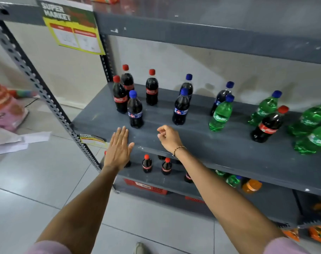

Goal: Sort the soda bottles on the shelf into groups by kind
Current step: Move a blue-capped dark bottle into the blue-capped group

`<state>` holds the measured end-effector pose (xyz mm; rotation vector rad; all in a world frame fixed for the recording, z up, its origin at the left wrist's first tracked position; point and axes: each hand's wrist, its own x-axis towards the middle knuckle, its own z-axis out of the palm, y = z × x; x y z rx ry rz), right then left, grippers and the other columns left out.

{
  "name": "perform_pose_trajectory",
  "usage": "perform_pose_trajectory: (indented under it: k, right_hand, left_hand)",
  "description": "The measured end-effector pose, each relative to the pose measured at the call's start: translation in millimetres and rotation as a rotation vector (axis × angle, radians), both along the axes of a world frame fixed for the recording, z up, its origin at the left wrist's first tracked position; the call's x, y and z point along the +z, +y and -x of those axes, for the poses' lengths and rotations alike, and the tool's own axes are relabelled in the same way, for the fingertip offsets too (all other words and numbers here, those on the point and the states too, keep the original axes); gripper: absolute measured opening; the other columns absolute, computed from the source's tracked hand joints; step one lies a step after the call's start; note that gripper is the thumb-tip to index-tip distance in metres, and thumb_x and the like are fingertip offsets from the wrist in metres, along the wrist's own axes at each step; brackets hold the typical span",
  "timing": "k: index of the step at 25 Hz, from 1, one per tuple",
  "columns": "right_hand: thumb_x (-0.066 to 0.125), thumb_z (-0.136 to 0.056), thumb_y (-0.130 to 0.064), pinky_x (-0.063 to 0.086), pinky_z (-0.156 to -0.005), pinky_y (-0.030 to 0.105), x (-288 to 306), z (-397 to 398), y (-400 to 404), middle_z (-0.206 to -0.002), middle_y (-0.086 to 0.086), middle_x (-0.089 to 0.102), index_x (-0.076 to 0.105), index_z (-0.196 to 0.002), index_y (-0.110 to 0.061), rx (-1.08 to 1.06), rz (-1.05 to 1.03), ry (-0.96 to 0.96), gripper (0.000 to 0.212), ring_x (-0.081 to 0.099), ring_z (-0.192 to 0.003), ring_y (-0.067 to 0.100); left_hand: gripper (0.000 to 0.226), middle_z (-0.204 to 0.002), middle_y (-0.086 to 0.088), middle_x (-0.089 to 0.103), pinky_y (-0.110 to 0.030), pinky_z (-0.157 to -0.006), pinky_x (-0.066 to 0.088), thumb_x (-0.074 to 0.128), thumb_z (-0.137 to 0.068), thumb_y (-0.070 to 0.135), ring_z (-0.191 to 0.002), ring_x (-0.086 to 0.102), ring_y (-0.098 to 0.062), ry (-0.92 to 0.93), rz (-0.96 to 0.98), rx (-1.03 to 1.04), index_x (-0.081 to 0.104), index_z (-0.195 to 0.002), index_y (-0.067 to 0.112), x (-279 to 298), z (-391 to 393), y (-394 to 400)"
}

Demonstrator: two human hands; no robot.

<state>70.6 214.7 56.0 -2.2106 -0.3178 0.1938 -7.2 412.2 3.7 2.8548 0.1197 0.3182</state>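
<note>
1. A yellow and green poster [71,28] reading "SUPER MARKET" hangs at the upper left of the rack; a smaller tag [91,139] with the same words sits on the front edge of the grey shelf [201,140].
2. Three red-capped Coca-Cola bottles [120,95] stand upright at the shelf's left, a blue-capped cola bottle [135,110] just in front of them.
3. The left hand [118,147] lies flat, fingers spread, on the shelf's front edge, holding nothing.
4. The right hand [168,137] is loosely curled and empty, near the edge.
5. More blue-capped cola bottles [181,108] stand mid-shelf; their label writing is too blurred to read.
6. A green Sprite bottle [221,115] follows.
7. A lone Coca-Cola bottle [268,125] stands among more Sprite bottles [312,139] at the right.
</note>
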Motion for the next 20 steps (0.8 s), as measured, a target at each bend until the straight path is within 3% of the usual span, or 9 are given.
perform_pose_trajectory:
  k: [5, 7, 12, 16, 20]
  right_hand:
    - [0.067, -0.081, -0.027, 0.035, -0.108, 0.039, 4, -15, 56, -0.141, 0.016, 0.041, 0.032, -0.135, -0.004, 0.028, -0.028, 0.078, 0.068, 0.039, -0.130, 0.027]
    - [0.071, -0.077, -0.026, 0.031, -0.111, 0.042, 6, -18, 75, -0.145, 0.016, 0.036, 0.026, -0.138, -0.004, 0.009, -0.071, 0.074, 0.079, 0.035, -0.133, 0.028]
    - [0.070, -0.074, -0.009, 0.045, -0.092, 0.035, 10, -29, 87, -0.118, 0.014, 0.061, 0.048, -0.115, -0.010, -0.004, -0.241, 0.065, 0.046, 0.057, -0.110, 0.028]
    - [0.066, -0.078, -0.007, 0.045, -0.101, 0.041, 0, -19, 54, -0.120, 0.010, 0.063, 0.048, -0.120, -0.015, -0.015, -0.287, 0.082, 0.047, 0.058, -0.111, 0.022]
    - [0.063, -0.081, -0.002, 0.041, -0.097, 0.021, -14, 6, -8, -0.116, -0.004, 0.058, 0.043, -0.130, -0.020, -0.150, -0.360, 0.100, 0.056, 0.055, -0.108, 0.008]
  left_hand:
    - [0.076, -0.153, -0.016, 0.026, -0.036, -0.118, 0.005, 0.004, -0.095, 0.054, -0.144, 0.015, -0.027, -0.019, 0.024, -0.029, 0.025, -0.144, -0.001, -6, -2, 6]
    - [0.075, -0.153, -0.016, 0.026, -0.037, -0.118, 0.005, 0.005, -0.095, 0.053, -0.144, 0.016, -0.027, -0.027, 0.032, -0.034, 0.025, -0.144, -0.001, -8, -4, 7]
    - [0.074, -0.153, -0.015, 0.027, -0.037, -0.117, 0.007, 0.007, -0.096, 0.053, -0.143, 0.016, -0.026, -0.067, 0.013, -0.077, 0.026, -0.144, 0.000, -14, -5, 16]
    - [0.066, -0.152, -0.013, 0.029, -0.035, -0.117, 0.004, 0.015, -0.097, 0.046, -0.143, 0.017, -0.024, -0.090, 0.019, -0.072, 0.029, -0.143, 0.002, -14, -5, 17]
    - [0.060, -0.149, -0.016, 0.035, -0.032, -0.117, 0.004, 0.016, -0.100, 0.040, -0.141, 0.023, -0.025, -0.066, -0.033, -0.232, 0.034, -0.141, 0.000, -6, -2, -2]
